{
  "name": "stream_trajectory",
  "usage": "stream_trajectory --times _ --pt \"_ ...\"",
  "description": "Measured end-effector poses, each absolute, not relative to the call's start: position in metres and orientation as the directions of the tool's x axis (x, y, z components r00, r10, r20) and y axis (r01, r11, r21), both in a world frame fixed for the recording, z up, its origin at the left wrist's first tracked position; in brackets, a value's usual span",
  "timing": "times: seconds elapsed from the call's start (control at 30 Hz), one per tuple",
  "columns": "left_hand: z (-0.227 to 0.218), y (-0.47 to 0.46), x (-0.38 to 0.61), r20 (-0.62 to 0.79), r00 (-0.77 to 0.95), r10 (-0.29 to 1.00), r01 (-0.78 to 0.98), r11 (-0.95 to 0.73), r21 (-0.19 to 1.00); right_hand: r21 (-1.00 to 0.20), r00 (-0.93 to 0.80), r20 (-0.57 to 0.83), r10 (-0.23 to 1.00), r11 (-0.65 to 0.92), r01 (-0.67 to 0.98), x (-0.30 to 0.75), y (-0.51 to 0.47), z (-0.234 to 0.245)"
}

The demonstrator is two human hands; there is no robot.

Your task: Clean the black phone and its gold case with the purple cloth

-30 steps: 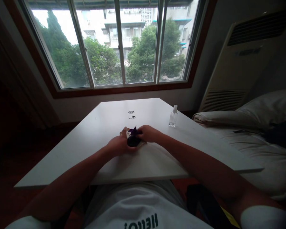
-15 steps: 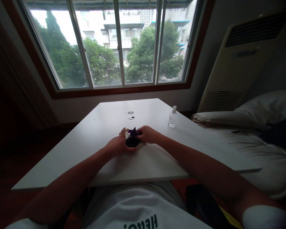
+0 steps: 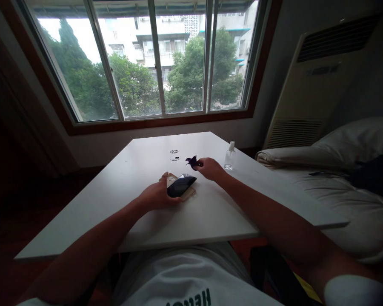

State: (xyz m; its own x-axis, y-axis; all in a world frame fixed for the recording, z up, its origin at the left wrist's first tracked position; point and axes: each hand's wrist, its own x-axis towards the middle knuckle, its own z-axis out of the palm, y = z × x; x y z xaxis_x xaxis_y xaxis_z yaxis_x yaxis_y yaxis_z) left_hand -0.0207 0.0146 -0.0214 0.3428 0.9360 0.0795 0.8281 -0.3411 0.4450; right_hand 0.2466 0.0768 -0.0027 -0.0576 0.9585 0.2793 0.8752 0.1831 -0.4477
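My left hand (image 3: 155, 195) is closed around the left end of a black smartphone (image 3: 182, 184), thumb along the near side and fingers at the far side. Under the phone lies a beige phone case (image 3: 189, 194), its edges showing past the phone at an angle. Up and to the right, my right hand (image 3: 211, 168) pinches a crumpled dark purple cloth (image 3: 193, 162), which is apart from the phone. A clear spray bottle (image 3: 229, 158) with a white cap stands upright just beyond my right hand.
Both forearms rest over a white table (image 3: 147, 231) with angled corners. Two small round pieces (image 3: 175, 157) lie at its far middle. A window (image 3: 161, 63) is behind the table; a pale cushioned seat (image 3: 309, 170) and an air conditioner (image 3: 295, 102) are on the right.
My right hand has lifted the cloth off the phone and moved it away, up and to the right, uncovering the phone's dark face. My left hand has stayed at the phone.
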Motion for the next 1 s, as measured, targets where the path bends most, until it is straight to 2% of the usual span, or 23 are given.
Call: stream_trajectory --times 0.1,0.17,0.27,0.33,0.47,0.67,0.77,0.83,0.93,1.0 --pt "-0.018 0.02 -0.026 0.055 0.311 0.949 0.8 -0.293 0.524 -0.444 0.049 0.224 0.973 0.057 0.894 0.274 0.091 -0.001" --pt "-0.014 0.025 -0.029 -0.012 0.284 0.959 0.743 -0.212 0.635 -0.441 0.093 0.181 0.979 -0.004 0.898 0.285 0.098 -0.001" --pt "-0.007 0.033 -0.033 -0.196 0.361 0.912 0.549 -0.037 0.835 -0.447 0.127 0.124 0.984 -0.059 0.892 0.292 0.103 -0.002" --pt "-0.004 0.036 -0.034 -0.254 0.433 0.865 0.406 0.065 0.912 -0.455 0.138 0.105 0.985 -0.076 0.887 0.292 0.104 -0.002" --pt "-0.003 0.039 -0.035 -0.268 0.438 0.858 0.211 0.192 0.959 -0.478 0.146 0.133 0.98 -0.066 0.876 0.287 0.101 0.003" --pt "-0.002 0.034 -0.027 -0.353 0.491 0.797 0.03 0.389 0.921 -0.593 0.083 0.089 0.993 -0.014 0.805 0.267 0.09 0.006" --pt "0.0 0.031 -0.021 -0.287 0.488 0.824 -0.081 0.37 0.925 -0.724 0.009 0.037 0.999 0.02 0.69 0.244 0.074 0.007" --pt "-0.003 0.028 -0.016 -0.217 0.471 0.855 -0.09 0.292 0.952 -0.903 -0.164 -0.053 0.985 0.023 0.429 0.223 0.057 0.01" --pt "-0.012 0.024 -0.008 -0.095 0.379 0.92 0.073 0.072 0.995 -0.987 -0.449 -0.092 0.889 -0.021 0.162 0.191 0.029 0.011" --pt "-0.018 0.02 -0.006 0.004 0.332 0.943 0.193 -0.072 0.978 -0.995 -0.492 -0.063 0.869 -0.014 0.103 0.177 0.018 0.009"
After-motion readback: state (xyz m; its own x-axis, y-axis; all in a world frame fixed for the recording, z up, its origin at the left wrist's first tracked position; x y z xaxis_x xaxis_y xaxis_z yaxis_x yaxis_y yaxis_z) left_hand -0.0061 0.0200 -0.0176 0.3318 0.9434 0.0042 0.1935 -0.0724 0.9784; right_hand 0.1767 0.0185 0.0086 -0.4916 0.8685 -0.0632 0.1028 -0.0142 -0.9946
